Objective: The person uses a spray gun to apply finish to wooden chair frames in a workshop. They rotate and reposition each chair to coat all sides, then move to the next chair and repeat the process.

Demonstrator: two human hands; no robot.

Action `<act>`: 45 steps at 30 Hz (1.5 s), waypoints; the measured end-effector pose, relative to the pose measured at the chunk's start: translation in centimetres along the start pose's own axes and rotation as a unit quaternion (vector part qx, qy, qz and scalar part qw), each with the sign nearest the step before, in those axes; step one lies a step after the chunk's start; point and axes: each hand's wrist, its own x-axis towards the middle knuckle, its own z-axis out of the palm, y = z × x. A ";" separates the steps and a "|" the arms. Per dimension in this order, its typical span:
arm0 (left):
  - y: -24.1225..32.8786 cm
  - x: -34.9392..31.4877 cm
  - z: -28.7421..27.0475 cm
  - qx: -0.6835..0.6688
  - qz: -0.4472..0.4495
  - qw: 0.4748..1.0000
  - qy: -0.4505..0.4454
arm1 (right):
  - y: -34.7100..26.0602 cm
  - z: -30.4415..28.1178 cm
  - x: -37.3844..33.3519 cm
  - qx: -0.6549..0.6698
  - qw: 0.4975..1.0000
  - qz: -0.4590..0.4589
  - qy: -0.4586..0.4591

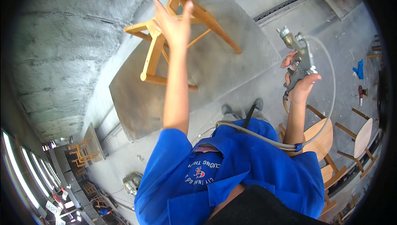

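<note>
My left hand [173, 25] reaches forward with thumb and a finger spread apart. It overlaps the seat frame of a wooden chair [152, 55]; whether it touches the wood I cannot tell. The chair has a light yellowish-brown finish and stands at an angle on a large brown-grey board [223, 63]. Over on the right, my right hand [304, 86] is closed round a metal spray gun [305, 57], its nozzle end pointing up and to the left. A pale hose [332, 80] loops from the gun down to my right arm.
Several unfinished wooden chairs [320, 138] stand close at my right. A blue scrap [359, 69] and a small red tool [362, 94] lie on the right floor. A rough grey wall [78, 39] rises at the left. More chairs [84, 150] stand at the lower left.
</note>
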 end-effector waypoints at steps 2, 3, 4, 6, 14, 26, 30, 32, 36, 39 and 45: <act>-2.1 -6.0 1.5 -0.057 -0.020 0.996 -0.065 | -2.7 0.5 0.3 0.038 0.997 -0.030 -0.057; -3.3 -9.4 1.9 -0.002 0.011 0.994 -0.107 | -3.8 0.6 0.2 0.057 0.993 -0.029 -0.100; -4.5 -13.2 2.1 0.037 0.011 0.986 -0.164 | -4.6 0.7 -0.2 0.075 0.986 -0.025 -0.144; -6.8 -20.7 0.7 0.000 -0.085 0.937 -0.340 | -5.5 1.1 -0.9 0.078 0.973 0.019 -0.217; -7.8 -41.1 -9.9 -0.156 -0.425 0.726 -0.518 | -1.4 1.7 1.7 0.264 0.934 0.188 -0.150; -3.9 -45.2 -16.9 -0.183 -0.485 0.766 -0.381 | 20.0 -3.3 -2.0 0.033 0.911 0.394 0.119; -4.8 -44.4 -17.9 -0.208 -0.377 0.816 -0.385 | 22.7 -5.2 -4.1 -0.022 0.905 0.389 0.170; -6.0 -43.2 -18.3 -0.188 -0.389 0.808 -0.400 | 22.6 -4.9 -5.3 -0.051 0.904 0.386 0.175; -8.8 -40.9 -19.9 -0.195 -0.359 0.811 -0.419 | 20.8 -0.2 -9.0 -0.164 0.928 0.321 0.094; -10.7 -39.4 -21.5 -0.213 -0.353 0.807 -0.423 | 19.0 6.1 -11.0 -0.172 0.946 0.272 -0.021; -13.2 -38.1 -25.0 -0.227 -0.327 0.837 -0.375 | 16.3 16.8 -12.7 -0.133 0.946 0.259 -0.141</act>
